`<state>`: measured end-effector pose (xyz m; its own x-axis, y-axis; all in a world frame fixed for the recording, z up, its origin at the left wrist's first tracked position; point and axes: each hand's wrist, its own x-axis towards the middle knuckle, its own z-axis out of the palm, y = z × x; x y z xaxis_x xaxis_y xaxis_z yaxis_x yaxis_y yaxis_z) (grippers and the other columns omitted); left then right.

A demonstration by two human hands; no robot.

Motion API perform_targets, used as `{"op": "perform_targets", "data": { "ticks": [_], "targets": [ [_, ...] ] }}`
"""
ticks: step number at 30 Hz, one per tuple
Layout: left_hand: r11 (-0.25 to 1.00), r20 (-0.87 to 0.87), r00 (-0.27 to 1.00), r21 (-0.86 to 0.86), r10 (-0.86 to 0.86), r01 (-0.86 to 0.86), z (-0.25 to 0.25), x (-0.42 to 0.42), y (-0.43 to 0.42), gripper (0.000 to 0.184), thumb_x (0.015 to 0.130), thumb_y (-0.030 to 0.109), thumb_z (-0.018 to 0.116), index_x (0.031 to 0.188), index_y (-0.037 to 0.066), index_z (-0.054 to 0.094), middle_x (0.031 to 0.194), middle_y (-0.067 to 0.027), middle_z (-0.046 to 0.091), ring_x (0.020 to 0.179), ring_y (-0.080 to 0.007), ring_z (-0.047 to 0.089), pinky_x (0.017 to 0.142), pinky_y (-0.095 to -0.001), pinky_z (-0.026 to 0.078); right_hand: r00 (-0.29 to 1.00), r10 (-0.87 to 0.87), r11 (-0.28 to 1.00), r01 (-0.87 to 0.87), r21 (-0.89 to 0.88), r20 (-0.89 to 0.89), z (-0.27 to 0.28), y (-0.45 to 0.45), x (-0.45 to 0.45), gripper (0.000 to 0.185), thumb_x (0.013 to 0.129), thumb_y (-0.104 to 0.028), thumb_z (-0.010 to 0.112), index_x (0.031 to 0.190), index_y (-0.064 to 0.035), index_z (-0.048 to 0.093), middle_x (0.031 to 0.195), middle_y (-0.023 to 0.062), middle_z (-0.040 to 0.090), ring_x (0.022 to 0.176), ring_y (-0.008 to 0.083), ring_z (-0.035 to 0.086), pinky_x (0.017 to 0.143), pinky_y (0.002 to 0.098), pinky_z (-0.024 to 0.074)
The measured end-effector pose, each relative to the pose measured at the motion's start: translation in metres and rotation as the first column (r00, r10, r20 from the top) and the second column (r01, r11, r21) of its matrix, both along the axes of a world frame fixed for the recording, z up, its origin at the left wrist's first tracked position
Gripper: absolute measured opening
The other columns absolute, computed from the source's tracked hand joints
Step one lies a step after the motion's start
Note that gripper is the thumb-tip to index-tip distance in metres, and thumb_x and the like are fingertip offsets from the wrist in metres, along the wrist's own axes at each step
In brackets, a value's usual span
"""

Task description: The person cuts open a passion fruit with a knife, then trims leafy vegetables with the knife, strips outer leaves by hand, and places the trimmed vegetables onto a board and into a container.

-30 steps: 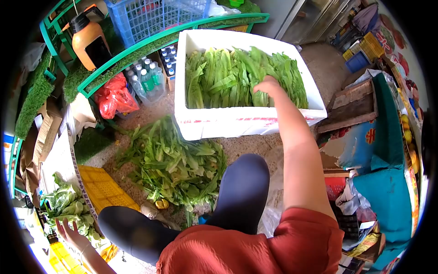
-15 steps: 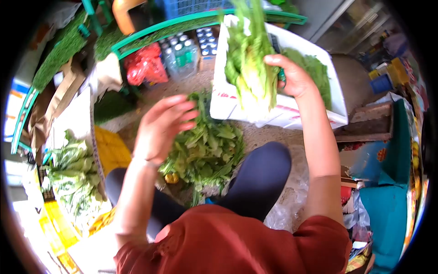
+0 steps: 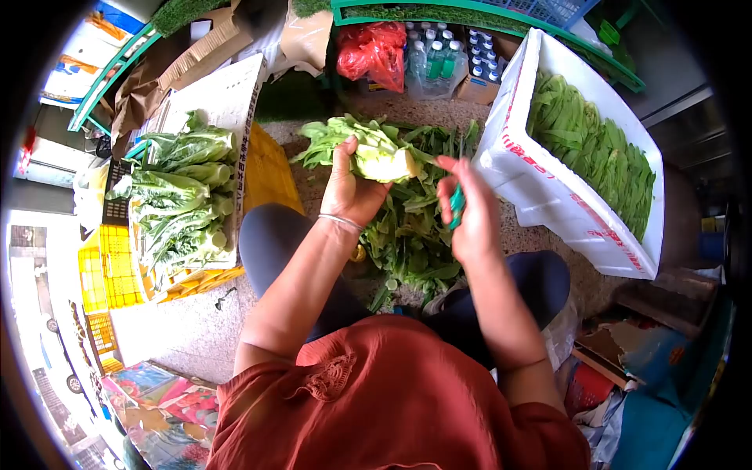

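Note:
My left hand (image 3: 352, 188) holds a leafy green head of lettuce (image 3: 376, 153), its pale cut base pointing right and its leaves to the left. My right hand (image 3: 472, 207) is closed around a green-handled knife (image 3: 457, 207), just right of the lettuce base; the blade is thin and blurred. Beneath both hands, a pile of loose green leaves (image 3: 411, 243) covers the floor between my knees. Long green lettuces fill the white foam box (image 3: 564, 192) at the right. More trimmed heads (image 3: 184, 196) lie stacked on cardboard at the left.
Yellow crates (image 3: 113, 266) stand at the left, one under the cardboard. Behind the leaves are a red plastic bag (image 3: 372, 53) and bottles (image 3: 433, 63). A green rail (image 3: 501, 23) curves across the back. Cardboard and a teal cloth (image 3: 650, 423) are at the lower right.
The lettuce has passed from my right hand to my left hand and now lies sideways over the leaf pile. My right hand has moved away from the foam box, and the view has turned left.

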<state>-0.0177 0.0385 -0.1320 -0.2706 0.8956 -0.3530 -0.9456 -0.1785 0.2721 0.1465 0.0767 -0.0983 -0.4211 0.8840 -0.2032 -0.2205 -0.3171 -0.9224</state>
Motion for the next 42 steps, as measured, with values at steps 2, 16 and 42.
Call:
{"op": "perform_targets", "data": {
  "ticks": [2,16,42],
  "targets": [
    [0.999,0.042,0.998,0.002,0.048,-0.049,0.002,0.003,0.003,0.037,0.076,0.023,0.063,0.106,0.008,0.049,0.104,-0.0058,0.056,0.097,-0.024,0.053,0.092,-0.0423,0.04,0.993,-0.018,0.999,0.022,0.035,-0.12,-0.002,-0.029,-0.007,0.05,0.087,-0.034,0.051,0.122,0.0018,0.043,0.07,0.0,0.049,0.058,0.0031,0.042,0.048,0.0163,0.0313],
    [0.948,0.085,0.981,0.254,0.175,-0.191,0.008,0.013,-0.004,0.053,0.061,-0.003,0.051,0.113,0.005,0.048,0.113,-0.0099,0.052,0.11,-0.0283,0.045,0.102,-0.0466,0.028,0.981,0.0,1.0,0.003,0.017,-0.193,-0.023,-0.038,-0.027,0.02,0.087,-0.026,0.054,0.092,-0.0069,0.056,0.061,-0.0036,0.042,0.052,0.0029,0.037,0.045,0.0171,0.0286],
    [0.956,-0.286,0.942,0.179,-0.176,0.233,-0.017,-0.015,-0.018,0.053,0.063,-0.006,0.052,0.115,-0.001,0.045,0.114,-0.0117,0.052,0.109,-0.0272,0.047,0.094,-0.0438,0.036,0.882,0.08,0.828,-0.319,-0.461,-0.465,-0.046,-0.009,0.01,0.057,0.083,-0.051,0.049,0.109,-0.0007,0.05,0.093,0.0162,0.063,0.059,0.0109,0.059,0.036,0.0149,0.0295]
  ]
}}
